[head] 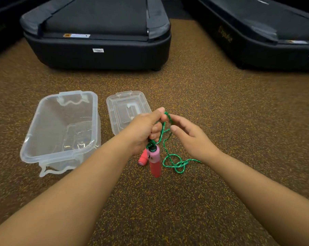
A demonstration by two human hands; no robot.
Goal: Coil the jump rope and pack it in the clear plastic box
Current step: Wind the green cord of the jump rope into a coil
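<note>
Above the speckled floor [221, 107], the green jump rope [173, 161] hung partly gathered: the left hand [146, 129] had its fingers curled shut around several loops, both pink handles [154, 161] dangling below it. The right hand [191, 137], fingers loosely spread, touched the strand without clamping it. A tail lay loose on the floor, so coiling looked unfinished. The clear plastic box [61, 125] stood empty beside its lid [127, 110]; packing remained.

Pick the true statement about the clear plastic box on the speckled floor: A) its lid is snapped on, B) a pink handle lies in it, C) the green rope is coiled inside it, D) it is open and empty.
D: the clear plastic box stands open with nothing inside, its clear lid lying beside it on the floor.
</note>
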